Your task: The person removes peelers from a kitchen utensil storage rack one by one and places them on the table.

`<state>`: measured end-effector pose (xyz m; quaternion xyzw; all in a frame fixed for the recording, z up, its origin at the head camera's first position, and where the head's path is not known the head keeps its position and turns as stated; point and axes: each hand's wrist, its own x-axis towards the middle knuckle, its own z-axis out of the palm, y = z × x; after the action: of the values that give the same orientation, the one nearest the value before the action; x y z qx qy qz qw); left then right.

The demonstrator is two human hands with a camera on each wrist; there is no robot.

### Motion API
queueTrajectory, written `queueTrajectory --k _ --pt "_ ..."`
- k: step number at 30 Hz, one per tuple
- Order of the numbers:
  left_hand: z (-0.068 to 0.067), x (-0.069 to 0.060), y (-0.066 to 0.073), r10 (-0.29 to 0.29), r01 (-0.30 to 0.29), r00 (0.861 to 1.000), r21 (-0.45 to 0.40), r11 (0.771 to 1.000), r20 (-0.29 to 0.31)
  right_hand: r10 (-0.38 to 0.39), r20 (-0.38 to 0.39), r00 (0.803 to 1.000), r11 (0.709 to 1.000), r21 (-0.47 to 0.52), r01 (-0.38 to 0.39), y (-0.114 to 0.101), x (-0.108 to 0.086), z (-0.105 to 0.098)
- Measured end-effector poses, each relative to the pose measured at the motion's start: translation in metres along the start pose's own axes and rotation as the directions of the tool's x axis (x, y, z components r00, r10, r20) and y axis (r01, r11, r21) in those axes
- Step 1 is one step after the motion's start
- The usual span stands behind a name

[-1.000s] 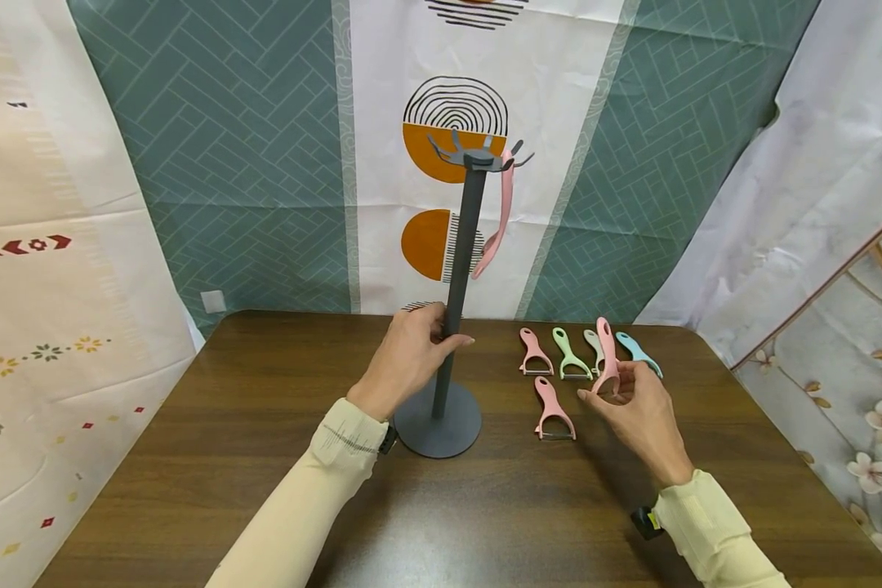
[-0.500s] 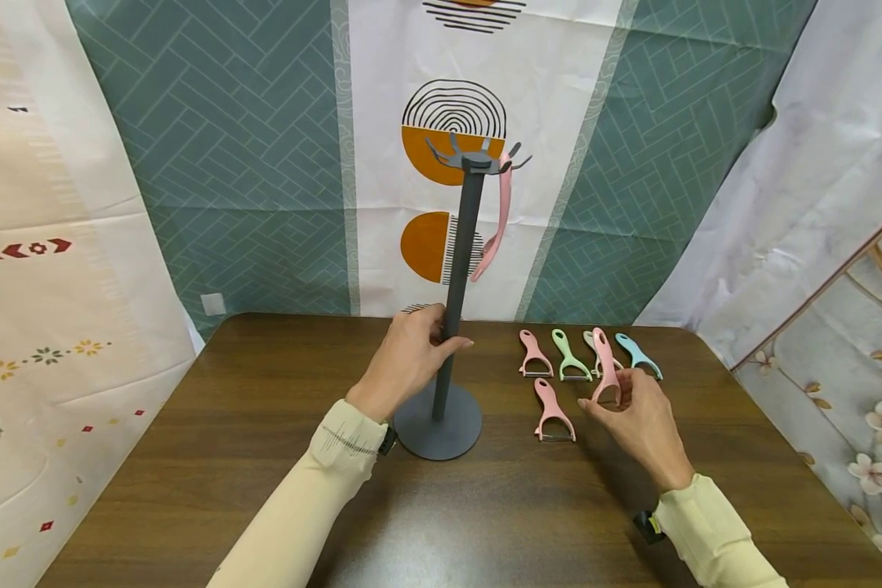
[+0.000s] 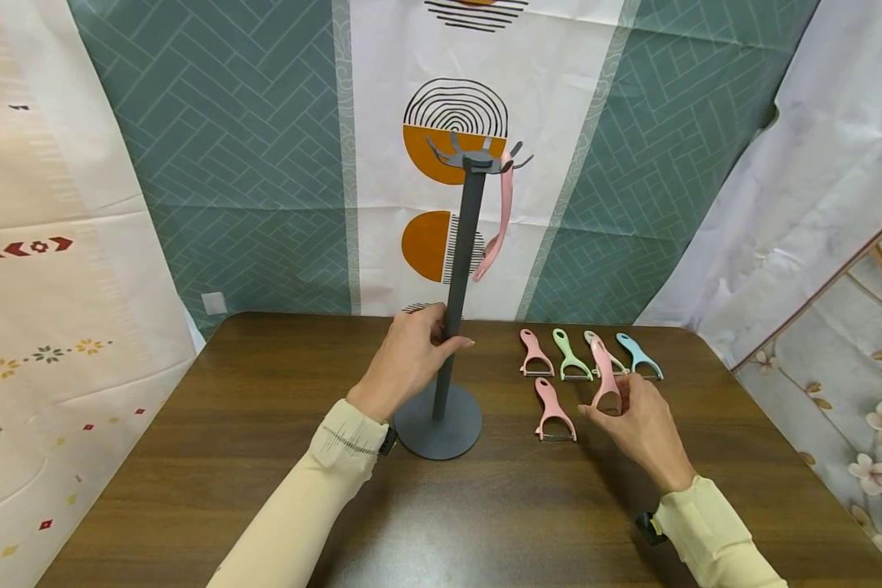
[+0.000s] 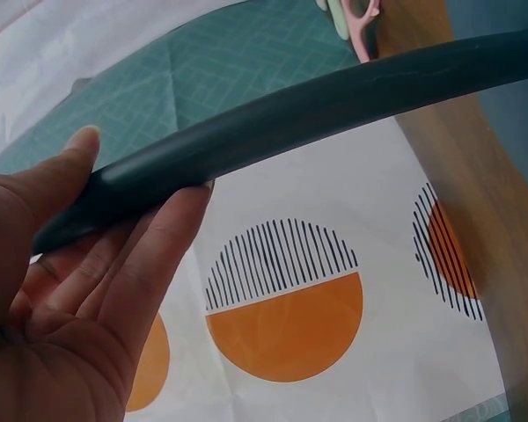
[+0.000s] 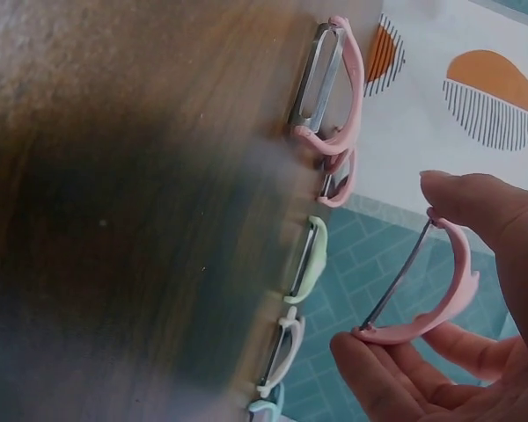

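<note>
My left hand [image 3: 407, 355] grips the post of a dark grey hook stand [image 3: 461, 269], thumb on one side and fingers on the other. A pink peeler [image 3: 505, 204] hangs from one of its top hooks. Over the table at the right, my right hand [image 3: 638, 420] pinches another pink peeler [image 3: 603, 369] by the two ends of its blade frame, handle pointing away. Behind that handle lies a pale green peeler [image 3: 617, 363], partly covered in the head view. In the right wrist view, thumb and fingers span the held peeler's pink frame [image 5: 462, 294].
On the brown table [image 3: 265, 490] lie a pink peeler [image 3: 533, 353], a green peeler [image 3: 569, 356] and a blue peeler [image 3: 635, 353] in a back row. A further pink peeler [image 3: 550, 402] lies in front of them. Patterned cloth [image 3: 250, 163] hangs behind the table.
The held pink peeler's handle has dipped and tilted to the left, uncovering more of the pale green peeler. The right hand has shifted slightly; the left stays on the post.
</note>
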<state>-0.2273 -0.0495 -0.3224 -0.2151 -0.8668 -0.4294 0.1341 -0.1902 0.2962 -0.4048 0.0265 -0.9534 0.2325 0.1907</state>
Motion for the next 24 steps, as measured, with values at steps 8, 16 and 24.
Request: queueTrajectory --k 8,16,24 --pt "-0.0003 -0.0001 0.0006 0.007 -0.007 1.0 0.008 1.0 0.001 0.028 0.066 0.997 0.999 -0.023 -0.027 0.0022 -0.0018 -0.0004" --pt "-0.0002 -0.0001 0.001 0.001 -0.001 1.0 0.014 1.0 0.004 0.046 0.105 0.993 0.997 -0.068 -0.039 0.0037 -0.0049 -0.0014" --pt "-0.0002 0.0 0.0012 -0.003 0.003 1.0 0.022 1.0 0.007 0.096 0.172 0.98 0.992 -0.096 -0.081 0.0056 -0.0064 -0.0025"
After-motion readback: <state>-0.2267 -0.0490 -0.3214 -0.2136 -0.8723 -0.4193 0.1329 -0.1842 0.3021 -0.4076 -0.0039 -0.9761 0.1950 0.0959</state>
